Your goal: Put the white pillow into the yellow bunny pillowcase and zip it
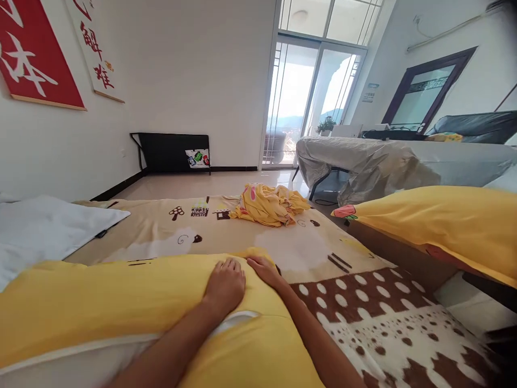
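Note:
A plump yellow pillowcase [121,291] lies in front of me, and a white pillow [97,361] shows through its long open side. My left hand [226,280] presses on the far right part of the cover, its fingers bent into the cloth. Just to the right, my right hand [264,269] grips the far right corner of the same pillowcase, with its fingertips partly hidden in the fabric. Beyond my hands, a crumpled yellow cloth [269,205] rests on the patterned blanket [226,234].
White bedding [48,226] lies at the left. At the right, another yellow pillow [440,215] sits on a raised surface. Behind it stands a table under plastic sheeting [363,153]. A black folded frame [169,152] leans on the back wall near a glass sliding door [294,102].

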Tool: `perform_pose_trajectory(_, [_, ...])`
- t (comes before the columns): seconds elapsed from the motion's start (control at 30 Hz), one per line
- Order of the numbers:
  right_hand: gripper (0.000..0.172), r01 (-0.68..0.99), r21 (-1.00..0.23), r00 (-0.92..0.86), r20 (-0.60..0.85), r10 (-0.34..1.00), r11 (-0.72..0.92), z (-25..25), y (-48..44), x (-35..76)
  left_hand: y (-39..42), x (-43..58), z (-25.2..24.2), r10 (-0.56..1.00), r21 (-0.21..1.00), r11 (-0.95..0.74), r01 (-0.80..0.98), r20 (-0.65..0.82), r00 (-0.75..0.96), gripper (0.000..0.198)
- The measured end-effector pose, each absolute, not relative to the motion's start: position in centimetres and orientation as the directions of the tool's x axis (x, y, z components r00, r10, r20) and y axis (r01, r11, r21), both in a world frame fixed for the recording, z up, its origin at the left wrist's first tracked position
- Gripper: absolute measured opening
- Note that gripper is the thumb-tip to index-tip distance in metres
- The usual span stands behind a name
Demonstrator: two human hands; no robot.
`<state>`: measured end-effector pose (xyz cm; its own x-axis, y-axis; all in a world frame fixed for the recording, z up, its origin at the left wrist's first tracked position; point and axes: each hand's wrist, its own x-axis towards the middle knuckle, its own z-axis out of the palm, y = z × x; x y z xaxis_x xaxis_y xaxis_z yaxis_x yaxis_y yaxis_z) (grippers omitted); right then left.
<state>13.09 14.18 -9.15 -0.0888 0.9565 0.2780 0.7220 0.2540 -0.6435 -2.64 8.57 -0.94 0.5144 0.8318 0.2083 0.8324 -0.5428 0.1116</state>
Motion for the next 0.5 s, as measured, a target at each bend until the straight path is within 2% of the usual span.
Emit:
perform_pose_trajectory(0.13, [0.039,0.585,-0.802,-0.01,0.144,0.99,0.123,-11.8,15.6,16.4,9.0,-3.5,-3.0,0.834,0.087,-0.546,0.833,0.153,0.531,0.047])
perform_pose_trajectory(0.23, [0.039,0.502,-0.864,0.143,0.048,0.989,-0.031,-11.9,16.4,18.2,9.1,-3.1,-2.5,0.845,0.075,-0.532,0.844,0.122,0.522,0.048])
perform_pose_trajectory(0.33, [0.045,0.401,-0.901,0.206,-0.087,0.975,-0.165,-11.3,15.9,18.7,8.8,-2.8,-2.1,0.854,0.067,-0.516,0.854,0.118,0.506,0.048])
perform_pose_trajectory(0.43, [0.051,0.283,-0.928,0.131,-0.215,0.968,-0.244,-10.5,14.5,17.9,8.4,-2.8,-1.8,0.859,0.074,-0.509,0.858,0.103,0.501,0.048])
perform_pose_trajectory(0.5, [0.045,0.101,-0.956,-0.001,-0.276,0.961,-0.274,-10.0,13.8,17.2,8.3,-3.0,-1.5,0.853,0.094,-0.521,0.848,0.087,0.515,0.049])
